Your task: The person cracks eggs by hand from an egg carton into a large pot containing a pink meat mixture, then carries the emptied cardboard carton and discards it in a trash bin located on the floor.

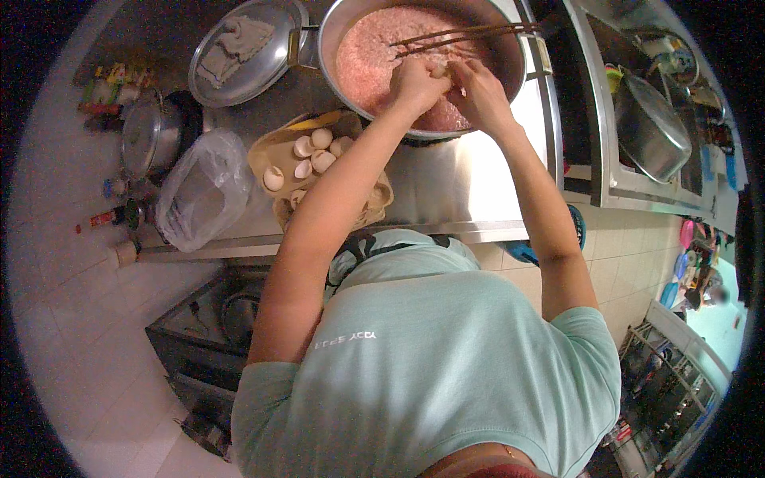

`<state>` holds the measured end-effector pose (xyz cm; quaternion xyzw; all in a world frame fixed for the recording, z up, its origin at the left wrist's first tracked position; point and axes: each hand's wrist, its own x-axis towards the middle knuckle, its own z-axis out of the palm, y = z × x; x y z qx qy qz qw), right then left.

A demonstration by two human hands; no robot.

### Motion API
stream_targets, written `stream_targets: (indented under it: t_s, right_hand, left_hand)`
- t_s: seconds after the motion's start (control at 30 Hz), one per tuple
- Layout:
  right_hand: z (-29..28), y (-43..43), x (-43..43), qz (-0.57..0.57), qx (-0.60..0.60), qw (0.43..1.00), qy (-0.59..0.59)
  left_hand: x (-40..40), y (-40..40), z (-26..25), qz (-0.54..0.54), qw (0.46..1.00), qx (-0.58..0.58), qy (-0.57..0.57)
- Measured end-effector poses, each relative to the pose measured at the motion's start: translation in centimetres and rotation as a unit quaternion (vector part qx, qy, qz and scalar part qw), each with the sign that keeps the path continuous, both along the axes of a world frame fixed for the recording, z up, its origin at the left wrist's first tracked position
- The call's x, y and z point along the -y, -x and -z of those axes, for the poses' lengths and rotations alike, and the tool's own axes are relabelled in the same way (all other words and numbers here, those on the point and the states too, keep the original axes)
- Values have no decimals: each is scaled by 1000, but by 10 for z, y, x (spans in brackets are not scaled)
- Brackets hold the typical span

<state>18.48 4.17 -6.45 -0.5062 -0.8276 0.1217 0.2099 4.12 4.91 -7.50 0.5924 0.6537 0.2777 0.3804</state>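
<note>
My left hand (417, 85) and my right hand (480, 94) meet over a large metal pot (330, 66). Their fingertips are closed around a small pale egg (440, 71), mostly hidden by the fingers. Pink ground meat (367, 57) fills the pot's lower part. Long dark chopsticks (460, 37) lean across the right rim, their tips reaching the meat. By my left forearm, a cardboard egg carton (263, 156) holds several white eggshells (303, 146); the forearm covers part of it.
A metal lid (272, 66) with a folded cloth (233, 51) on it lies left of the pot. A clear plastic bag (206, 191) and a lidded pot (142, 134) stand farther left on the steel counter (442, 191). To the right, a metal basin (651, 128) leans in a steel sink (606, 185).
</note>
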Motion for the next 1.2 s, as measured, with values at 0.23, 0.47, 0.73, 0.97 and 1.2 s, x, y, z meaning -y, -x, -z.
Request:
stream_targets:
  t_s: [0.23, 0.47, 0.73, 0.97, 1.2]
  right_hand:
    - [-5, -16, -10, -87, 62, 987, -123]
    - [-59, 26, 30, -88, -185, 979, 12]
    - [-8, 120, 90, -203, -214, 948, 119]
    - [59, 198, 79, -178, -117, 975, 70]
    - [55, 208, 75, -210, 77, 975, -15]
  left_hand:
    - [-2, 11, -7, 108, 953, -204, -197]
    - [23, 60, -68, 108, 985, 102, -84]
    - [145, 186, -55, -50, 995, 76, -44]
    - [261, 221, 29, -133, 958, -234, 104]
    - [271, 187, 48, -204, 902, -345, 163]
